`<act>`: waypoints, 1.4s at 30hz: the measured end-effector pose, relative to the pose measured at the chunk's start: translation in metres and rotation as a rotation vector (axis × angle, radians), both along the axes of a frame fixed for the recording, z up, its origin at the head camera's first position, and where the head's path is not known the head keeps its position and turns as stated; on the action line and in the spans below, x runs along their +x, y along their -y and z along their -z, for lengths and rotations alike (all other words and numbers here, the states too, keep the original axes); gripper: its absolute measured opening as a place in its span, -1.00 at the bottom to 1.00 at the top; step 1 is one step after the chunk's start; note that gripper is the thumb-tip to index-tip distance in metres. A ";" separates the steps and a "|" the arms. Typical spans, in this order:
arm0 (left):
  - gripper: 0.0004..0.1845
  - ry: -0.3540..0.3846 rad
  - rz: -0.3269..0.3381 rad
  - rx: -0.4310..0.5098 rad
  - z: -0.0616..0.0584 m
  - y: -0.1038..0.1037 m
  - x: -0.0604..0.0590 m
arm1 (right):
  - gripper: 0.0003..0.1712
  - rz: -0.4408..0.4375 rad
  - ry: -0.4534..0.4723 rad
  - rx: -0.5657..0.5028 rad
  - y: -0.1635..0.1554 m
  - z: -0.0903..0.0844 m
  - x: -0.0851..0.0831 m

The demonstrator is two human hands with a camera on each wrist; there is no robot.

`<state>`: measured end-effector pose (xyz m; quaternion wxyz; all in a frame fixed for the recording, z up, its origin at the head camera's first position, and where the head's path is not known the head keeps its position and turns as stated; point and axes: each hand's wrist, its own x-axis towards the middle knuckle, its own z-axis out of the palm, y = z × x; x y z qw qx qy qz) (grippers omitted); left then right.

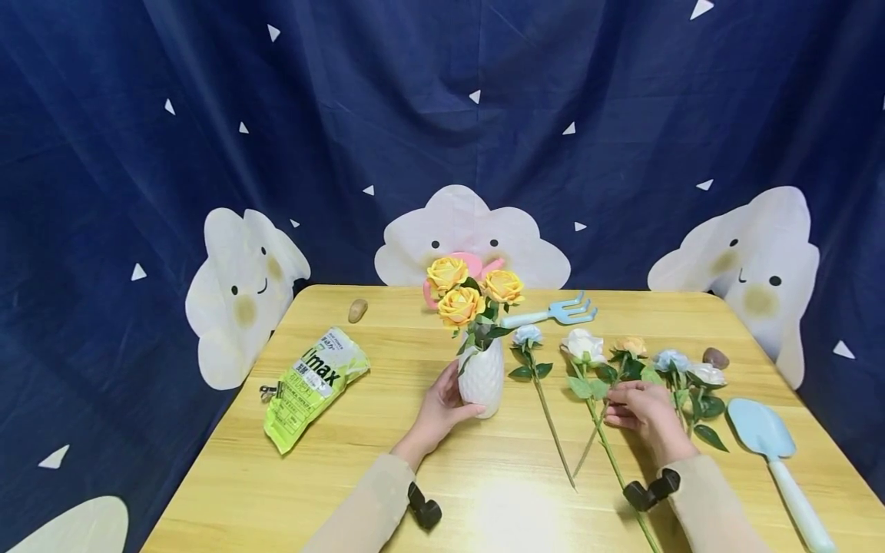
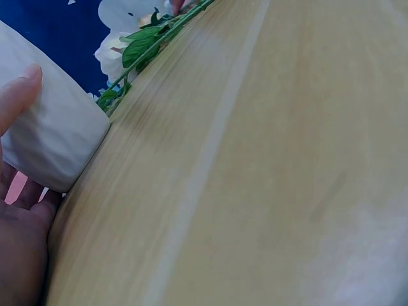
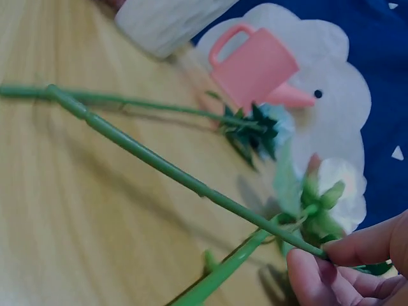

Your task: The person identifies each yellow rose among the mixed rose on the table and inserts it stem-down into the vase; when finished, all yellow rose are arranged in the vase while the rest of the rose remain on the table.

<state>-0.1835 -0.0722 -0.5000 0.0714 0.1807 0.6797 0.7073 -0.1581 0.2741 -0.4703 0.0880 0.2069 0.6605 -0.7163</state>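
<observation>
Here, left hand (image 1: 442, 407) gripping white vase (image 1: 482, 376) of three yellow roses (image 1: 459, 306); right hand (image 1: 643, 411) pinching a stem (image 3: 191, 182)

Left hand (image 1: 442, 407) curled, gripping, right hand (image 1: 639, 411) pinching

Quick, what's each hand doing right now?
Left hand: grips the white vase.
Right hand: pinches a green flower stem.

Dark blue curtain (image 1: 622, 92) with white smiling clouds (image 1: 472, 230), light wooden table (image 1: 359, 476), bright glare spot
</observation>
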 end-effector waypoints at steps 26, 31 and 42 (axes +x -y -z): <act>-0.06 0.010 -0.002 -0.014 0.000 0.001 -0.001 | -0.69 -0.134 -0.476 -0.241 0.059 -0.137 0.003; -0.06 0.003 -0.004 -0.022 0.000 0.001 0.001 | -0.69 -0.014 -0.676 -0.355 0.082 -0.153 -0.004; -0.07 -0.002 -0.010 -0.033 0.000 0.001 0.000 | -0.78 0.111 -0.980 -0.486 0.112 -0.168 -0.016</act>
